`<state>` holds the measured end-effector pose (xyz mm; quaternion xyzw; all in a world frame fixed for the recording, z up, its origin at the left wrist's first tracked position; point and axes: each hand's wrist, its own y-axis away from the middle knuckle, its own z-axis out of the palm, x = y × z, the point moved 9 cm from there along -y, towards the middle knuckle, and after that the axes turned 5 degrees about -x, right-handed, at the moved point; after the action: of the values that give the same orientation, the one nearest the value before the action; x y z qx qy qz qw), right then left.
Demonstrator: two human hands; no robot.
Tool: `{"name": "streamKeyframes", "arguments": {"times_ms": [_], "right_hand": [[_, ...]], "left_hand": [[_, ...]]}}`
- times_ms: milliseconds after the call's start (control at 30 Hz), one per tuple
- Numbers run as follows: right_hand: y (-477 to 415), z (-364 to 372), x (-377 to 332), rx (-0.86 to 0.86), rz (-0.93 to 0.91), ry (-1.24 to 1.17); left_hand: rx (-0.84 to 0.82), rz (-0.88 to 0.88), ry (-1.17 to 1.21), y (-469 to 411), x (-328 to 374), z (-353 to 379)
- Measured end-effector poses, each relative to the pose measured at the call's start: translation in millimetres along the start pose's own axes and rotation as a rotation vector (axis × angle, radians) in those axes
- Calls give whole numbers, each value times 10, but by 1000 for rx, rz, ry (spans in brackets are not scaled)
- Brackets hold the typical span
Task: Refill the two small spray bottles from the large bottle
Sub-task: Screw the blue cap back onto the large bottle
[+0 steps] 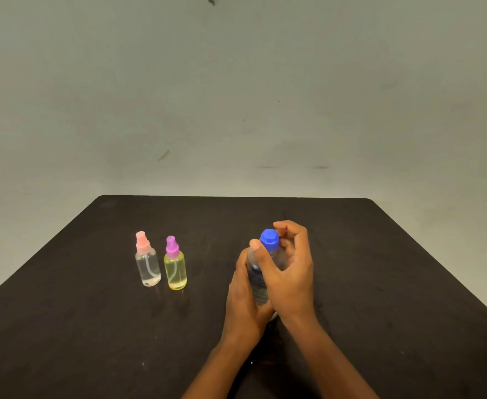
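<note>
Body of the large bottle (pixel 256 280) is largely covered by the left hand (pixel 243 308) and right hand (pixel 292 279); its base is hidden. Both forearms (pixel 338 365) and the near surface (pixel 92 335) run off the frame edges.

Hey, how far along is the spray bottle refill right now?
Nothing finished yet: the pink-topped bottle and purple-topped bottle stand capped. In hand: left hand grips the large bottle, right hand curls around its blue cap. Left: uncapping everything, pouring, reclosing.

On the table (pixel 380 254), the large bottle (pixel 257 280) stands between my left hand (pixel 243 306) and right hand (pixel 291 277). Left of them stands one spray bottle (pixel 148 266), the other spray bottle (pixel 175 269) just right of it.
</note>
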<state>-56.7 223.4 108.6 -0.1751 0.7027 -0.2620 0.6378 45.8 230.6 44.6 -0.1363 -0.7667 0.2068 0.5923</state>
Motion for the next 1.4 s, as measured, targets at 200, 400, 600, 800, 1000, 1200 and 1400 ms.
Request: {"name": "streamKeyframes", "arguments": {"times_ms": [200, 400, 600, 800, 1000, 1200, 1400], "right_hand": [[-6, -7, -50, -54, -86, -53], [-8, -20, 0, -9, -37, -43], [-31, -38, 3, 3, 6, 26], [-25, -15, 6, 28, 83, 82], [74, 14, 100, -89, 163, 21], [246, 14, 336, -278, 277, 82], [195, -110, 382, -159, 254, 67]], "left_hand": [[13, 29, 19, -5, 46, -22], [-9, -10, 8, 4, -19, 3], [-1, -12, 5, 8, -6, -2], [0, -48, -11, 5, -65, 4], [26, -23, -7, 4, -87, -2], [45, -21, -5, 12, -97, -42], [26, -45, -32, 51, -121, -22]]}}
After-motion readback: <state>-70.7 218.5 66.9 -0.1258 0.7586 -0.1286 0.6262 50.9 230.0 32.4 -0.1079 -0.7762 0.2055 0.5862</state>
